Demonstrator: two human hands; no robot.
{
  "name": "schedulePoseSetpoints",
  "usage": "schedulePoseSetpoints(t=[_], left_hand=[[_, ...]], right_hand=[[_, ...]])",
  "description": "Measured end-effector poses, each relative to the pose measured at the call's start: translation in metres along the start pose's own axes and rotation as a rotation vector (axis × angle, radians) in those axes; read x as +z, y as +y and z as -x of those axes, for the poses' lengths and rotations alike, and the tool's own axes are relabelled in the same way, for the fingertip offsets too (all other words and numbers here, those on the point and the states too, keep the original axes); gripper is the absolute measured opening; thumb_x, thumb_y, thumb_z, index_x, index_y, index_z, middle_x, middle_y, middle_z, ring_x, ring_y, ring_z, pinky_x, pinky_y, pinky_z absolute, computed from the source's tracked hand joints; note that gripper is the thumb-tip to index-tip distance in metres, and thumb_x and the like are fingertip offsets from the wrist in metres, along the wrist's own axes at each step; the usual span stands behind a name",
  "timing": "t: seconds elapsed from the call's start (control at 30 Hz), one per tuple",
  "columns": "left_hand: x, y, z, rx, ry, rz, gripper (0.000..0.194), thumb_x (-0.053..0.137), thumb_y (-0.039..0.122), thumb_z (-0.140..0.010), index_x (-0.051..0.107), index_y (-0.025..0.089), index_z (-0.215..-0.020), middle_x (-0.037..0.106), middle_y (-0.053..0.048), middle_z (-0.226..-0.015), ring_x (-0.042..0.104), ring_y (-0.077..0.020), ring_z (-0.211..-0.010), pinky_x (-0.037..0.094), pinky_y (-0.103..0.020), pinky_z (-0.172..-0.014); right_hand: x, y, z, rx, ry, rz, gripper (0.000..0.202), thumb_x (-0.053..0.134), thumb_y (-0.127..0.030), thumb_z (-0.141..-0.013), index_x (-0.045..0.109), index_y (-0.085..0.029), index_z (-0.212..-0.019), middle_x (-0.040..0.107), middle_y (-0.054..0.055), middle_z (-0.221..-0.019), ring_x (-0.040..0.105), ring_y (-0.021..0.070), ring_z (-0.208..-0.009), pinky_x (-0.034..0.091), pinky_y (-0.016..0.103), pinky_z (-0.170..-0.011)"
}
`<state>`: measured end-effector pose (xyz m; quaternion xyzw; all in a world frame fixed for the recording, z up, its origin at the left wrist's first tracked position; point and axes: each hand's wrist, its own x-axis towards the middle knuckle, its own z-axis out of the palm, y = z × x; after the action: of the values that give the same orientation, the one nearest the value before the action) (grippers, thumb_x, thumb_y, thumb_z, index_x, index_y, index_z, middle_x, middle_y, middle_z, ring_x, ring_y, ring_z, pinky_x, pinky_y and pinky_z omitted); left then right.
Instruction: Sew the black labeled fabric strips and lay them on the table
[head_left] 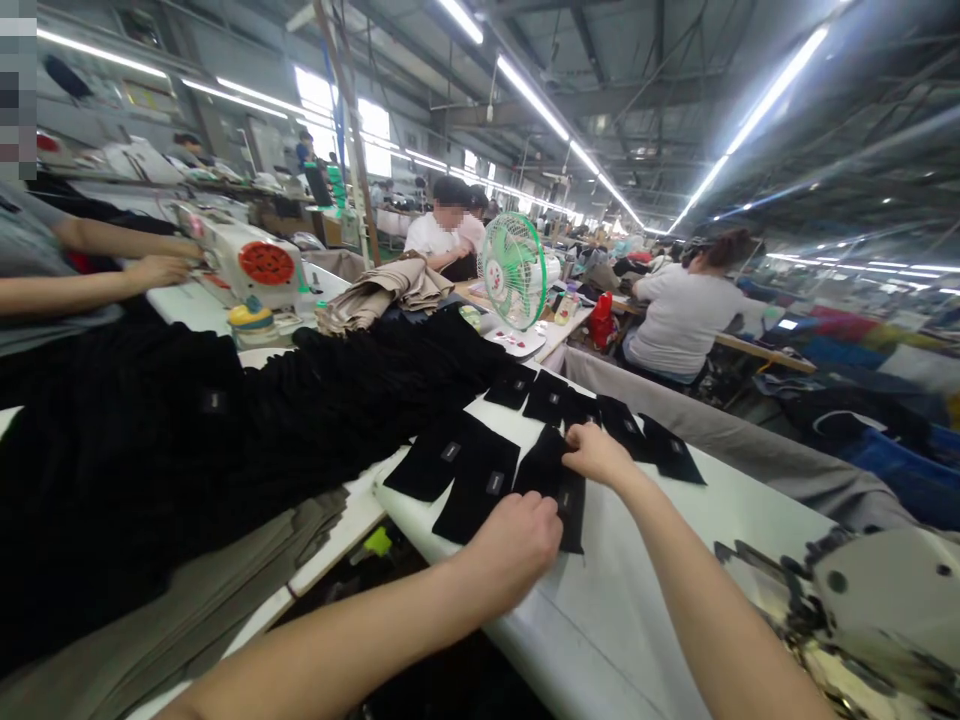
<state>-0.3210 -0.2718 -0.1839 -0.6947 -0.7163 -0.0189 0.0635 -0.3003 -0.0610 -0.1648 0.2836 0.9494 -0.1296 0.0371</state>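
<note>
A black fabric piece [541, 468] with a small woven label lies on the white tabletop between my hands. At its near left edge my left hand [517, 545] is closed, fingers curled down onto the cloth. My right hand [600, 455] pinches at the far right edge of the same piece, thumb and fingers together. Beside my left hand lie two more labelled black pieces, one a labelled piece [450, 452] further left. Beyond my right hand several similar pieces sit in a row, among them a black piece [671, 447] at the right end.
A large heap of black fabric [330, 400] covers the left side, over grey-brown cloth [262, 570]. A green fan [516, 270] stands behind the pieces. At the lower right is a sewing machine [885, 590]. Across the table a co-worker's hands [161, 265] are at another sewing machine [259, 262].
</note>
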Motion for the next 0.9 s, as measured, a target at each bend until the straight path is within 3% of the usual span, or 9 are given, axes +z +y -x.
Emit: schedulePoseSetpoints(t=[0.07, 0.17, 0.3, 0.43, 0.57, 0.63, 0.73, 0.83, 0.9], left_hand=[[-0.014, -0.006, 0.015, -0.068, 0.022, 0.012, 0.008, 0.053, 0.011, -0.091, 0.06, 0.012, -0.093, 0.061, -0.01, -0.094, 0.058, -0.0255, -0.088, 0.052, -0.038, -0.071], [-0.022, -0.017, 0.042, -0.208, -0.093, 0.021, 0.008, 0.055, 0.009, -0.089, 0.061, 0.012, -0.092, 0.062, -0.011, -0.097, 0.06, -0.0275, -0.092, 0.053, -0.04, -0.076], [-0.004, -0.027, 0.068, -0.293, -0.219, 0.04, 0.022, 0.06, 0.005, -0.081, 0.062, 0.009, -0.102, 0.062, -0.014, -0.105, 0.06, -0.0296, -0.099, 0.054, -0.041, -0.082], [0.013, -0.033, 0.074, -0.224, -0.191, 0.033, 0.025, 0.061, 0.004, -0.079, 0.061, 0.01, -0.103, 0.061, -0.013, -0.105, 0.058, -0.0292, -0.099, 0.054, -0.04, -0.081], [-0.002, -0.049, 0.073, -0.137, -0.103, 0.014, 0.018, 0.06, 0.006, -0.08, 0.06, 0.012, -0.097, 0.06, -0.011, -0.099, 0.057, -0.0281, -0.093, 0.053, -0.04, -0.08], [-0.016, -0.063, 0.074, -0.195, -0.063, -0.017, 0.016, 0.057, 0.005, -0.083, 0.06, 0.013, -0.096, 0.06, -0.012, -0.1, 0.057, -0.0281, -0.095, 0.052, -0.041, -0.083], [-0.029, -0.086, 0.077, -0.364, -0.08, -0.063, 0.018, 0.052, 0.003, -0.084, 0.061, 0.013, -0.095, 0.062, -0.012, -0.103, 0.058, -0.0277, -0.098, 0.051, -0.041, -0.09], [-0.024, -0.101, 0.082, -0.426, -0.152, -0.028, 0.025, 0.052, -0.001, -0.076, 0.062, 0.014, -0.094, 0.063, -0.011, -0.105, 0.06, -0.0266, -0.102, 0.051, -0.039, -0.093], [-0.02, -0.106, 0.085, -0.423, -0.155, 0.011, 0.027, 0.053, 0.001, -0.074, 0.064, 0.015, -0.094, 0.064, -0.011, -0.106, 0.062, -0.027, -0.103, 0.051, -0.04, -0.094]], right_hand=[[-0.008, -0.01, -0.001, -0.051, 0.011, -0.016, 0.031, 0.063, -0.036, -0.097, 0.062, -0.017, -0.122, 0.063, 0.009, -0.124, 0.064, 0.0228, -0.105, 0.055, 0.044, -0.089], [-0.001, -0.043, -0.008, -0.14, 0.004, -0.041, 0.032, 0.064, -0.036, -0.097, 0.061, -0.017, -0.123, 0.062, 0.009, -0.126, 0.064, 0.0229, -0.106, 0.056, 0.044, -0.089], [0.027, -0.082, -0.014, -0.158, -0.053, -0.03, 0.032, 0.064, -0.036, -0.097, 0.062, -0.017, -0.122, 0.063, 0.008, -0.122, 0.065, 0.0218, -0.102, 0.057, 0.042, -0.086], [0.03, -0.08, -0.007, -0.128, -0.081, -0.012, 0.03, 0.063, -0.037, -0.097, 0.063, -0.016, -0.119, 0.065, 0.007, -0.116, 0.066, 0.0206, -0.097, 0.057, 0.041, -0.084], [0.003, -0.077, -0.01, -0.143, -0.035, -0.042, 0.029, 0.063, -0.038, -0.097, 0.063, -0.017, -0.116, 0.066, 0.007, -0.113, 0.065, 0.0203, -0.096, 0.056, 0.041, -0.084], [-0.005, -0.089, -0.018, -0.155, 0.012, -0.075, 0.03, 0.063, -0.038, -0.097, 0.062, -0.017, -0.119, 0.065, 0.007, -0.116, 0.065, 0.0215, -0.1, 0.055, 0.043, -0.087], [0.003, -0.117, -0.032, -0.183, 0.054, -0.143, 0.033, 0.063, -0.038, -0.097, 0.061, -0.018, -0.124, 0.063, 0.008, -0.123, 0.064, 0.023, -0.105, 0.055, 0.045, -0.089], [0.023, -0.138, -0.042, -0.224, 0.035, -0.21, 0.032, 0.064, -0.037, -0.097, 0.062, -0.017, -0.122, 0.064, 0.008, -0.121, 0.065, 0.022, -0.102, 0.056, 0.043, -0.087], [0.028, -0.135, -0.048, -0.231, 0.043, -0.243, 0.031, 0.064, -0.036, -0.097, 0.062, -0.017, -0.121, 0.064, 0.008, -0.12, 0.066, 0.0214, -0.1, 0.057, 0.042, -0.085]])
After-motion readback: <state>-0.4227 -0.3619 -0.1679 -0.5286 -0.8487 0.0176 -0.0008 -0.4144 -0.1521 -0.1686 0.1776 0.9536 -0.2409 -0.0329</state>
